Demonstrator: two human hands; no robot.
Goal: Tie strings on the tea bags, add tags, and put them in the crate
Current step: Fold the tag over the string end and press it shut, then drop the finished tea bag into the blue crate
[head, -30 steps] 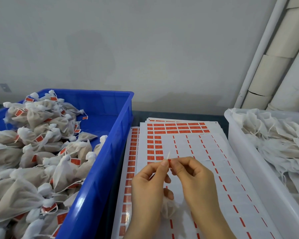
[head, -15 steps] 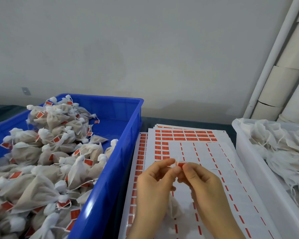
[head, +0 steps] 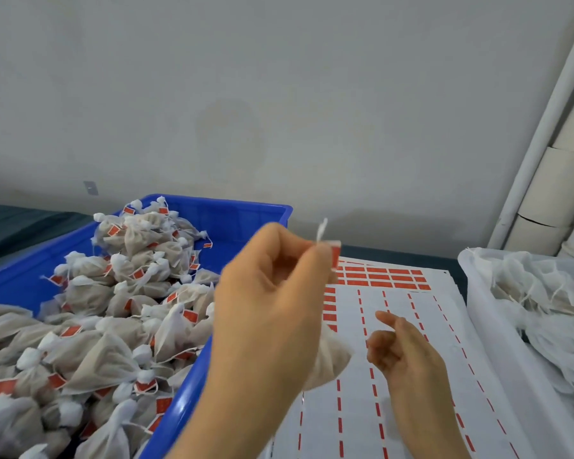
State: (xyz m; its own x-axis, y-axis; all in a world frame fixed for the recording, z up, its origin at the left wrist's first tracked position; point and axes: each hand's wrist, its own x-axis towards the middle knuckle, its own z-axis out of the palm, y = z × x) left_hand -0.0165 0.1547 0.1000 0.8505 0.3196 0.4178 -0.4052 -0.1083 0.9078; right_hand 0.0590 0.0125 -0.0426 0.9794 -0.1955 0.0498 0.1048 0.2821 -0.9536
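The blue crate (head: pixel 246 213) is smooth, glossy plastic. The tea bags (head: pixel 93 359) are matt, fine-woven cloth, and the label sheets (head: pixel 411 376) are smooth paper. The white bin (head: pixel 478 293) is translucent plastic.

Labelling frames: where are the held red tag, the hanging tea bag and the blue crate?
red tag (head: pixel 336 258), head view, red face
tea bag (head: pixel 332 359), head view, pouch body
blue crate (head: pixel 236 220), head view, far wall

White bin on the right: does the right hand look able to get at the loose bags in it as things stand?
Probably yes. The right hand holds nothing and hovers over the sticker sheet beside the white bin, whose top is open; nothing stands between them.
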